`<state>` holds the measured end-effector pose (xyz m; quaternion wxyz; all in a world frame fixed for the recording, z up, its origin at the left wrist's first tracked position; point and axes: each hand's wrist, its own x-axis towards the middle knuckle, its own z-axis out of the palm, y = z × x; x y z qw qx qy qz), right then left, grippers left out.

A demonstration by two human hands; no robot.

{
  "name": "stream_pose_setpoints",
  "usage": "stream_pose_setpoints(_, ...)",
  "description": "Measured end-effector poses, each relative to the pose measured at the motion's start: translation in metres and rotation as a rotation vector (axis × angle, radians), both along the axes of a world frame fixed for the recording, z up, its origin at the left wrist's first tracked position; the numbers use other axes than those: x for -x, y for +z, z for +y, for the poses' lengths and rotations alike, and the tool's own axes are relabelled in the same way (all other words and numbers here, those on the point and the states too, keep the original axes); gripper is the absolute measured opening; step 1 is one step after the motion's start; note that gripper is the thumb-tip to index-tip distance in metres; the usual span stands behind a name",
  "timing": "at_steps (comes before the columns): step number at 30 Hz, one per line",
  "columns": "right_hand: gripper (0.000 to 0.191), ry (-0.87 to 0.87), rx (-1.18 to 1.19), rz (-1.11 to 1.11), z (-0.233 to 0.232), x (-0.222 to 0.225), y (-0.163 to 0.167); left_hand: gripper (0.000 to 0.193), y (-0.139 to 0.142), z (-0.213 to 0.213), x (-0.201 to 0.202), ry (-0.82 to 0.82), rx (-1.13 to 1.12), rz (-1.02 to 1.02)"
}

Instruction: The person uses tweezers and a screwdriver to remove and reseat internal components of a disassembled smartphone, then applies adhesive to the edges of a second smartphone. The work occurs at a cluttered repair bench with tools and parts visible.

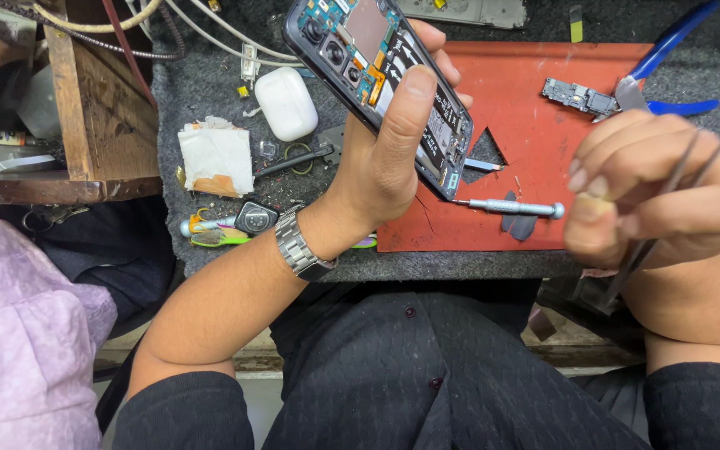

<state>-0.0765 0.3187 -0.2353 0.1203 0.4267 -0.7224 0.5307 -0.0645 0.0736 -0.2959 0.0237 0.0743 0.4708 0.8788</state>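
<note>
My left hand (393, 142) grips an opened smartphone (360, 58) with its back cover off, so the camera lenses and circuit boards show. The thumb lies across its middle and a metal watch (300, 246) is on that wrist. My right hand (652, 192) is closed around thin metal tweezers (656, 229), blurred, at the right over the edge of the bench. The two hands are apart, and the tweezers do not touch the phone.
A red mat (527, 108) lies on the grey bench with a small screwdriver (510, 207) and a loose circuit part (581, 97). Blue-handled pliers (668, 50) are at far right. A white earbud case (287, 102), folded tissue (217, 158) and a wooden box (85, 100) sit left.
</note>
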Motion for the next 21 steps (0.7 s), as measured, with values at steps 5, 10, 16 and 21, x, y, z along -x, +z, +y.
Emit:
stream_pose_setpoints(5,0.029,0.028,-0.061,-0.066,-0.009,0.008,0.002,0.041,0.002,-0.001,-0.001,-0.009,-0.021,-0.011)
stream_pose_setpoints(10,0.035,0.162,-0.219,0.044,-0.036,0.010,0.007,0.041,0.005,-0.001,-0.003,-0.001,-0.059,-0.045)
stream_pose_setpoints(16,0.043,0.201,-0.312,0.148,-0.054,0.014,0.010,0.038,0.003,0.002,-0.003,0.057,0.045,0.018)
stream_pose_setpoints(21,0.045,0.182,-0.342,0.154,-0.058,0.014,0.013,0.035,0.004,0.002,-0.002,0.096,0.174,0.064)
